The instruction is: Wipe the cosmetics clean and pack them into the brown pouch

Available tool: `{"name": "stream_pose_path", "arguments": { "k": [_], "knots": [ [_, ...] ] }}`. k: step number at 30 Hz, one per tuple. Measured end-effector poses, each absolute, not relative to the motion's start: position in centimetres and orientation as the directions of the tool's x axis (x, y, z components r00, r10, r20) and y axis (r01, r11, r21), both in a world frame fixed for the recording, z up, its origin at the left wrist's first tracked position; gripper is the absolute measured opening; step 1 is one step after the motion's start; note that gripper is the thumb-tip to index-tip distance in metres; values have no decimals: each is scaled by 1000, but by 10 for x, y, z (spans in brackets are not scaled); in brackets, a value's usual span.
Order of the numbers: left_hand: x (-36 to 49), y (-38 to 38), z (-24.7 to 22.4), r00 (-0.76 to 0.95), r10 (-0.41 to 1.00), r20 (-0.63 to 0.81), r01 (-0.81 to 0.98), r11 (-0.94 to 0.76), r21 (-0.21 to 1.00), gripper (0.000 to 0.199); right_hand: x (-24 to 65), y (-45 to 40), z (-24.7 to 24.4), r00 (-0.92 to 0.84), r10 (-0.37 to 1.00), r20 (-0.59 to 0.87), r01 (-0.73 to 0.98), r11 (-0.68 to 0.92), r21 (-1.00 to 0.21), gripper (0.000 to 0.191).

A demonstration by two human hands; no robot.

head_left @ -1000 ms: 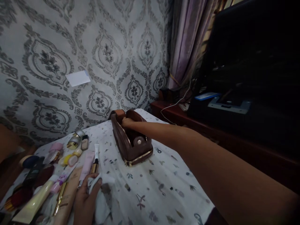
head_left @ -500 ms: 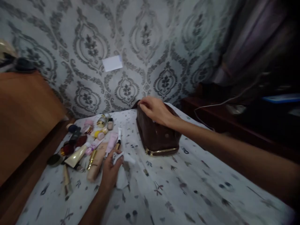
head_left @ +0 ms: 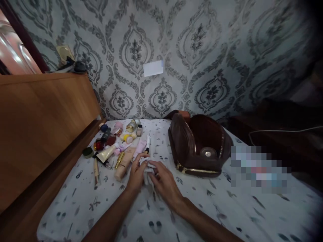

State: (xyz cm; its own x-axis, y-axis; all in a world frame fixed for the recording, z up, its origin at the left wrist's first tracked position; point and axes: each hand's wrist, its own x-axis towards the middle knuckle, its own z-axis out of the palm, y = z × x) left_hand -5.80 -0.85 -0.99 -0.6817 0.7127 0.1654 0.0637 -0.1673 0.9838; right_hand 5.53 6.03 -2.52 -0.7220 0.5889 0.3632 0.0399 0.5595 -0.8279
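My left hand (head_left: 137, 171) and my right hand (head_left: 165, 181) meet at the middle, both closed on a crumpled white cloth or tissue (head_left: 148, 167). Just left of them lies a beige tube (head_left: 125, 163) among several cosmetics, including a cream tube (head_left: 107, 154), a gold lipstick (head_left: 119, 159) and a pink tube (head_left: 140, 147). A small white-capped tube (head_left: 148, 143) lies just beyond my fingers. To the right, a dark brown bag (head_left: 181, 144) stands with its top gaping and its gold zipper undone.
A patterned white sheet (head_left: 141, 220) covers the surface. A wooden cabinet (head_left: 50, 124) borders the left, with items on top. Papered wall is behind; a white cable (head_left: 282, 130) runs at the right. A pixelated patch (head_left: 259, 169) lies right of the bag.
My right hand has left the bag and come to the white cloth beside my left hand. The bag's top now gapes wide. The view has shifted left.
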Motion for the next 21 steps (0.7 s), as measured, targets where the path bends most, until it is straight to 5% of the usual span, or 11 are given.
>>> {"name": "stream_pose_path", "arguments": {
  "k": [2, 6, 11, 14, 21],
  "knots": [
    [-56, -9, -11, -646, 740, 187, 103, -158, 982, 19, 53, 65, -25, -662, 663, 349, -40, 435, -900, 30],
    [-46, -15, -4, -516, 820, 246, 238, -139, 961, 25, 53, 71, -32, -632, 770, 87, -136, 0, -991, 25],
    [-42, -20, -2, -156, 895, 417, 489, -297, 820, 64, 56, 81, -35, -632, 749, -200, -344, -502, -793, 37],
    [-47, -20, -6, -116, 876, 467, 559, -331, 760, 55, 60, 82, -29, -729, 655, -201, -334, -597, -730, 32],
    [-64, -14, 2, -542, 786, 296, 344, -114, 932, 22, 67, 71, -13, -814, 552, -183, -199, -560, -804, 45]
  ]
}}
